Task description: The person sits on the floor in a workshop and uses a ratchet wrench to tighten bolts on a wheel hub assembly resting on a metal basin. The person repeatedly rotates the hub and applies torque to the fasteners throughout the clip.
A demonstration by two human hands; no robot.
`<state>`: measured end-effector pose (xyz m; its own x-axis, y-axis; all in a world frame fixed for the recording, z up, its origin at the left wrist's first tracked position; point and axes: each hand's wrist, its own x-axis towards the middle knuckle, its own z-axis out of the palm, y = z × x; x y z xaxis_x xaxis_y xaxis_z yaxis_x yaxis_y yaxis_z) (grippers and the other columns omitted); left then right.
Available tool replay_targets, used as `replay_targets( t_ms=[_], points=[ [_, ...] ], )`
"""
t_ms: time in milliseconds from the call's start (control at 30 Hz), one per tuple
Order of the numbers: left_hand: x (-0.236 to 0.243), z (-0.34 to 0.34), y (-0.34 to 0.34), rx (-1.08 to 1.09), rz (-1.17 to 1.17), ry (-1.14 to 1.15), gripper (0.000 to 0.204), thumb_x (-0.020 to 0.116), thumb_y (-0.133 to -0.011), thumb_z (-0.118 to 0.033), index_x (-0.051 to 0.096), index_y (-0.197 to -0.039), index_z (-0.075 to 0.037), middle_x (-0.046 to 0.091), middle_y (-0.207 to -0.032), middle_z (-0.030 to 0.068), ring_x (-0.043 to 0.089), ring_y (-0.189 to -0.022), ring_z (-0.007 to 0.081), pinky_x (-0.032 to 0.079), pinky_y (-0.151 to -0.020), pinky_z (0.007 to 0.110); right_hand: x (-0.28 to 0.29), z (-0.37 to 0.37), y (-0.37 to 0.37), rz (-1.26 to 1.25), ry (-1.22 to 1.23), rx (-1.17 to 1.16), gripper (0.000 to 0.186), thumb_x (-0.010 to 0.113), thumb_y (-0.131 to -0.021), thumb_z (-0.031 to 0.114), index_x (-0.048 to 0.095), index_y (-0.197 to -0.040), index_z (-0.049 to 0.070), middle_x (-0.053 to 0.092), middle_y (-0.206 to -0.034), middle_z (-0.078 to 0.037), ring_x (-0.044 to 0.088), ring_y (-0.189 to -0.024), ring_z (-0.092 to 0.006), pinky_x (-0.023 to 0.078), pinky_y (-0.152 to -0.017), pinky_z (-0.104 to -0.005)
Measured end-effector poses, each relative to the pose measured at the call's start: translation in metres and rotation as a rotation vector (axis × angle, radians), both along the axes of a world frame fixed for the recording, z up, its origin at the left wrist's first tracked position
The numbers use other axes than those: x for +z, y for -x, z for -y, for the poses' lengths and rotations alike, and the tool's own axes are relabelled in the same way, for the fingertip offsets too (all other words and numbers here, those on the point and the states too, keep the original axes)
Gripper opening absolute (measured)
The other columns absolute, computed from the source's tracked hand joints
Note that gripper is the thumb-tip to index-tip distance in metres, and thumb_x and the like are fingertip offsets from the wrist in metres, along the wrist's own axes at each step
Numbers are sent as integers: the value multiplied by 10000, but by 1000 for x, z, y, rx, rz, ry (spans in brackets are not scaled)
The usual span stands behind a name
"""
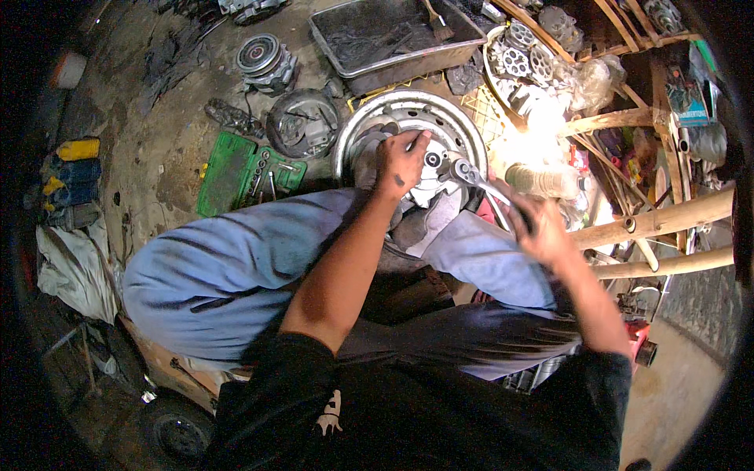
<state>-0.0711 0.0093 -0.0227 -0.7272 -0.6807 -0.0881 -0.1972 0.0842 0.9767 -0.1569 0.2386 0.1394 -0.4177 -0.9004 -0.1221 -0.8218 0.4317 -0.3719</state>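
Note:
A silver cast-metal part (430,185), which looks like a compressor, sits inside an upturned wheel rim (476,125) between my legs. My left hand (399,163) is closed over the left side of this part, its fingertips near the top edge. In my right hand (543,229) is the handle of a ratchet wrench (493,188). The ratchet's head lies at the part's right side, beside a round dark hole in its face. Whether a socket is seated on a bolt there, I cannot tell.
Left of the rim lie an open green socket case (228,174) and a round dark pan (303,124). A pulley-fronted compressor (262,61) stands behind them. A black tray (397,72) with a brush (441,28) is at the back. Bamboo poles (667,220) and a bright light are at right.

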Motion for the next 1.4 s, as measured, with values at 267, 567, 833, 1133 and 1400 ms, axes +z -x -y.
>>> replay_targets(
  t_ms=[267, 567, 833, 1133, 1400],
  points=[
    [-5, -2, 4, 4, 16, 4, 322, 596, -912, -333, 723, -929, -38, 683, -848, 209, 660, -817, 398, 507, -728, 426, -7, 41, -130, 455, 253, -500, 650, 579, -881, -23, 337, -1475, 83, 579, -1179, -335, 583, -1072, -465, 513, -851, -457],
    [-6, 0, 1, -30, -23, 2, 314, 604, -902, -330, 715, -956, -42, 683, -881, 211, 651, -844, 406, 502, -745, 434, 30, 19, 4, 344, -264, -118, 497, 646, -860, 44, 553, -1346, 90, 667, -894, -229, 658, -796, -281, 501, -765, -385],
    [6, 0, -1, -9, 11, 51, 306, 592, -909, -324, 721, -938, -48, 677, -863, 218, 650, -837, 411, 502, -737, 430, 17, 52, 54, 1, -308, 230, 440, 634, -745, 24, 636, -1181, 81, 667, -943, -189, 616, -901, -383, 479, -825, -445],
    [10, 2, -4, -36, -30, 18, 307, 577, -919, -323, 721, -944, -54, 679, -872, 211, 651, -847, 406, 500, -744, 429, 19, 89, -1, 279, -268, 60, 572, 659, -875, 125, 437, -1400, 91, 663, -884, -203, 645, -812, -345, 496, -744, -439],
    [8, 3, -5, -26, -19, 45, 327, 582, -914, -338, 717, -945, -42, 679, -882, 216, 648, -850, 413, 503, -752, 430, 7, 89, -20, 498, -252, -235, 415, 635, -871, 78, 533, -1257, -33, 680, -953, -215, 695, -847, -285, 537, -717, -388]
  ],
)
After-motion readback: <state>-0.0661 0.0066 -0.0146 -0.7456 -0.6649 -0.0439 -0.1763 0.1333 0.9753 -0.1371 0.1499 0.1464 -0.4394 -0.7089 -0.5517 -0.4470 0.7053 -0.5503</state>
